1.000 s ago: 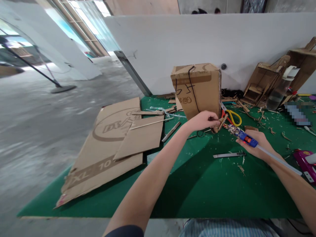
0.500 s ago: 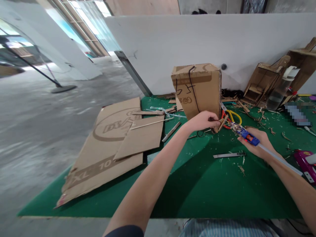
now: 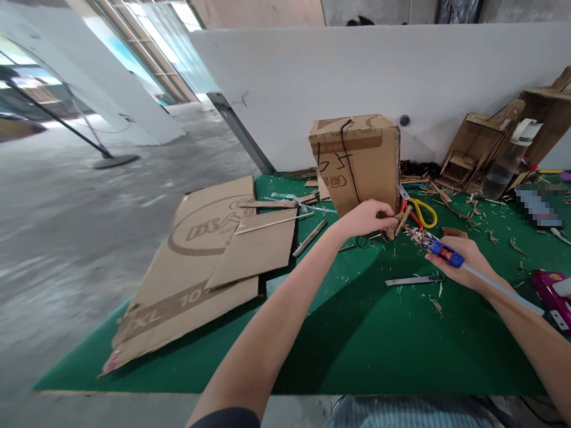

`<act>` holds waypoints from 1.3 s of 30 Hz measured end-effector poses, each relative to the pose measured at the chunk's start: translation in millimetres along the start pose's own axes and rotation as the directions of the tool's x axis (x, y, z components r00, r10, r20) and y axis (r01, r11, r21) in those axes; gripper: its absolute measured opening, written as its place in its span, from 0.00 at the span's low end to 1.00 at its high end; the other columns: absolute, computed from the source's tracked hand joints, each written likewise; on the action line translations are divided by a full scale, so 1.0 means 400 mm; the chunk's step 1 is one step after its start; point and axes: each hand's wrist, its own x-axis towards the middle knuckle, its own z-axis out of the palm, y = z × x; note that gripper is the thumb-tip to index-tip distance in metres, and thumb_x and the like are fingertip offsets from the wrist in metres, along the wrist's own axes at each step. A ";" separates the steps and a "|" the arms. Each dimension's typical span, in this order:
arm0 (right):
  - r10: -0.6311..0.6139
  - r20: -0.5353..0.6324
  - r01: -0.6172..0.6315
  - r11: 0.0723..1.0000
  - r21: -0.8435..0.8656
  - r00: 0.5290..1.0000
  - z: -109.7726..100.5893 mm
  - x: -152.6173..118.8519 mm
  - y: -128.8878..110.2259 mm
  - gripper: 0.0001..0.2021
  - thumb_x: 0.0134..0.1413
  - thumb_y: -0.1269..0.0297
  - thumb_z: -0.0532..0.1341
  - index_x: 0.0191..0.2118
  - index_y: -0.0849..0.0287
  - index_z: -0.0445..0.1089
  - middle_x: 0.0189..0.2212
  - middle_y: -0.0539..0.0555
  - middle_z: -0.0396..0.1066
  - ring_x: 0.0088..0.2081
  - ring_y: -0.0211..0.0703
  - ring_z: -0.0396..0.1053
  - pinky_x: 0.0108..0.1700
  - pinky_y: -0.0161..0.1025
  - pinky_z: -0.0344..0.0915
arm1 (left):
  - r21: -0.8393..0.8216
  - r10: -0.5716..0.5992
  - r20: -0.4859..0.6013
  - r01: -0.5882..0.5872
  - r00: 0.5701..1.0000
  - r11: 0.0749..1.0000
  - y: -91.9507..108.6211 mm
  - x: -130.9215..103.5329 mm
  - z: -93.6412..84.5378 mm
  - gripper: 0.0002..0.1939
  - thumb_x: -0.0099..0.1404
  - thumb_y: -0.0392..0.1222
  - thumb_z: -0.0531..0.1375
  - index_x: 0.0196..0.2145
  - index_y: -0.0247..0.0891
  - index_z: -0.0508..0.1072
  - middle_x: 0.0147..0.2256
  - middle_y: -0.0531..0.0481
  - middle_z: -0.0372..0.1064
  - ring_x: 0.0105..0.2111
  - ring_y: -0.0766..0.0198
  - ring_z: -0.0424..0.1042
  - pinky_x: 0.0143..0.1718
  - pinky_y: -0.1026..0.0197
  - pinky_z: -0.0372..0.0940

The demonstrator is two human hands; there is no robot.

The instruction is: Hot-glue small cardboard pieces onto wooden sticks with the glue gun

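My right hand is closed around a blue glue gun; a clear glue stick sticks out of its back end. Bits of shavings cling to the gun's front, which points at a small cardboard piece. That piece is pinched in the fingers of my left hand, close to the lower right corner of a tall cardboard box. A dark cord runs down the box's front. Scissors with yellow and red handles lie just behind the gun's tip. Below, a utility knife rests on the green table.
Flat cardboard sheets cover the table's left side. A metal strip lies beside them. To the right are a clear bottle, a phone, a magenta device and cardboard structures. Scraps are strewn about.
My right hand has moved the glue gun slightly left and down, its tip now a little lower beside the small cardboard piece. My left hand has stayed nearly still.
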 end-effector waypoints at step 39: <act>0.018 0.017 -0.017 1.000 -0.018 1.000 0.001 -0.003 0.002 0.15 0.60 0.54 0.60 0.28 0.57 0.62 0.23 0.49 0.65 0.23 0.38 0.64 0.27 0.35 0.58 | 0.018 0.010 -0.012 -0.009 1.000 1.000 -0.004 0.002 -0.001 0.15 0.61 0.51 0.58 0.27 0.35 0.73 0.25 0.52 0.71 0.27 0.66 0.66 0.29 0.64 0.58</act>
